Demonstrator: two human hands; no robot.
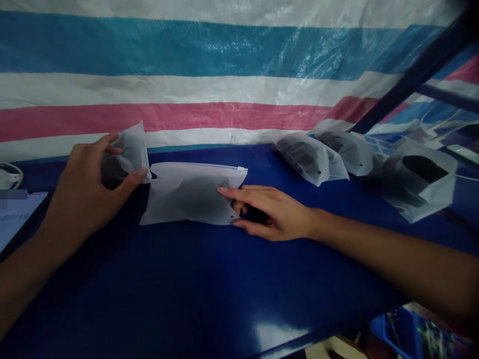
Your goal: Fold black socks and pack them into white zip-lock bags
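A frosted zip bag (187, 194) with something dark inside lies across the blue table in front of me. Its white slider sits near the top right corner. My right hand (277, 212) grips the right edge of this bag, index finger over its face and thumb at the lower corner by a small dark hole. To the left, my left hand (90, 174) is closed around another frosted bag (133, 149) with dark contents, held tilted up. That second bag touches or nearly touches the left end of the first; I cannot tell which.
Two filled frosted bags (305, 157) and an open one (419, 184) stand at the right rear. Striped plastic sheeting (209, 89) hangs behind the table (168, 289). Papers (18, 214) lie at the left; a blue bin (400, 331) is below the front right edge.
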